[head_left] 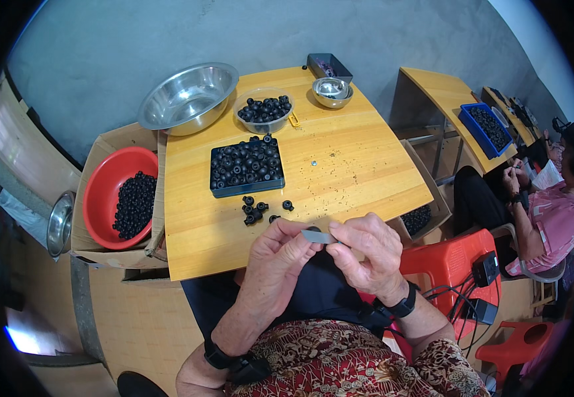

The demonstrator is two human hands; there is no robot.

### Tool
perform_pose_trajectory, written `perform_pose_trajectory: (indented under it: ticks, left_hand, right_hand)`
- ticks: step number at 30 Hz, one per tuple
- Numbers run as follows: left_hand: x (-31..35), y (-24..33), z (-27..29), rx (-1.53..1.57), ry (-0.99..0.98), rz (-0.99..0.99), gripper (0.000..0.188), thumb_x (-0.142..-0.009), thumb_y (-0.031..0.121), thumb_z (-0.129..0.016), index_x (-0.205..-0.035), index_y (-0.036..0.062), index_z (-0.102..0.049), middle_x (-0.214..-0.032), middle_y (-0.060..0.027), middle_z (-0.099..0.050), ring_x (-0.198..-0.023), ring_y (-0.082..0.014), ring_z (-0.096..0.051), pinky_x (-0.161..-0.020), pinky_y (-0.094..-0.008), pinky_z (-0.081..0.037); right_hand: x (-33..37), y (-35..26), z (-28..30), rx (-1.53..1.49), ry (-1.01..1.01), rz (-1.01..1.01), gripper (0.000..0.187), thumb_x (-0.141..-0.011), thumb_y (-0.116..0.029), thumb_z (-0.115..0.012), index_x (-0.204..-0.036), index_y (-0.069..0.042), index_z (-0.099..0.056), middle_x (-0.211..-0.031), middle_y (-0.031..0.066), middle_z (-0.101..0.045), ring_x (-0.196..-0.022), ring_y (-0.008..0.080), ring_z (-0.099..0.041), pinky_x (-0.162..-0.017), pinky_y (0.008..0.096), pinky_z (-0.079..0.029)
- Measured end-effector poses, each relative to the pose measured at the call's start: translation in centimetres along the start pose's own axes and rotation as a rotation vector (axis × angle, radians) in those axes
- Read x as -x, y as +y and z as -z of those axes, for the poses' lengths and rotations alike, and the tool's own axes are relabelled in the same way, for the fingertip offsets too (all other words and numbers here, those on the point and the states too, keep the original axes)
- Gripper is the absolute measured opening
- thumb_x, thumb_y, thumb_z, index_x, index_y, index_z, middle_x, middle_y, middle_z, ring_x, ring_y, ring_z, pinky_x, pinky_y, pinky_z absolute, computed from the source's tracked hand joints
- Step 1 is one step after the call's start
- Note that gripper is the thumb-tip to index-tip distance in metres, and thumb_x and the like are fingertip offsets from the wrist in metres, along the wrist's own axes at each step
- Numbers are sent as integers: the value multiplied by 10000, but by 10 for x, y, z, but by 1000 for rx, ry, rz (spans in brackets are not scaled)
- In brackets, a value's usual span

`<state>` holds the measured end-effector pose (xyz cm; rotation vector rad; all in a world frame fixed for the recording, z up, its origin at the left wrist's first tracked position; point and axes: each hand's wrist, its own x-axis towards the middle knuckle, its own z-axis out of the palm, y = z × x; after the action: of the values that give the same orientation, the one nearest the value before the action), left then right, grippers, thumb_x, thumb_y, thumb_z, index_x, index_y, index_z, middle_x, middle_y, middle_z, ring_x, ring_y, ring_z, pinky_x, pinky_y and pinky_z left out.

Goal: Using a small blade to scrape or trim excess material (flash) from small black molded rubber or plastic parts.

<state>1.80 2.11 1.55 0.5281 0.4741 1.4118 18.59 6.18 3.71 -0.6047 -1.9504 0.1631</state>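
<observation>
Just past the table's near edge, my left hand (pixel 275 259) is closed with its thumb and fingertips on a small round black part (pixel 316 247), mostly covered. My right hand (pixel 369 254) pinches a flat grey metal blade (pixel 318 237), which lies across that part. Nearest on the table are several loose black knobbed parts (pixel 254 213). Behind them a dark rectangular tray (pixel 247 189) is heaped with similar black parts. Farther back, a clear round tub (pixel 265 126) with a yellow handle holds more of them.
A large steel basin (pixel 188 99) sits at the table's back left; small steel bowls (pixel 332 100) and a dark bin (pixel 330 66) stand at the back. Left, a red basin (pixel 102 212) of black pieces rests in a cardboard box. A red stool (pixel 446 259) with cables and a seated co-worker (pixel 551 218) are right.
</observation>
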Motion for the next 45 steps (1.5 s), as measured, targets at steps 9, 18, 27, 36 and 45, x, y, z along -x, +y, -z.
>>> perform_pose_trajectory:
  ticks: [9, 18, 27, 36, 45]
  left_hand:
    - [2, -4, -1, 17, 14, 31, 132, -881, 64, -665, -1000, 53, -608, -952, -41, -658, -911, -130, -621, -850, -294, -508]
    - [1, -6, 1, 36, 27, 64, 65, -919, 77, -617, -975, 47, -629, -968, -60, -669, -875, -136, -651, -827, -295, -526]
    - [1, -5, -2, -9, 26, 33, 64, -922, 88, -616, -971, 49, -626, -930, -60, -672, -868, -133, -651, -821, -297, -520]
    - [0, -4, -1, 9, 28, 67, 68, -915, 88, -629, -974, 54, -633, -965, -64, -678, -888, -134, -653, -860, -313, -514]
    - [-1, -4, 6, 17, -10, 69, 96, -906, 50, -633, -1000, 37, -617, -987, -65, -676, -925, -128, -644, -868, -294, -515]
  right_hand:
    - [7, -4, -6, -16, -61, -57, 410, -669, -22, -775, -1070, -31, -688, -762, 66, -629, -610, 190, -595, -515, 299, -468]
    - [11, 0, -8, 8, 0, 46, 415, -673, -2, -760, -1080, -27, -681, -728, 59, -629, -577, 179, -574, -495, 283, -434]
    - [5, -3, -9, -22, -2, 16, 381, -669, 18, -746, -1043, -8, -680, -697, 57, -600, -566, 196, -562, -508, 301, -454]
    - [3, -7, -5, -30, -31, -82, 344, -670, 28, -741, -1006, -14, -679, -705, 62, -610, -581, 197, -582, -514, 307, -461]
    - [5, -5, -7, -55, -21, -60, 284, -674, 11, -750, -947, -30, -682, -720, 75, -627, -620, 203, -617, -526, 306, -475]
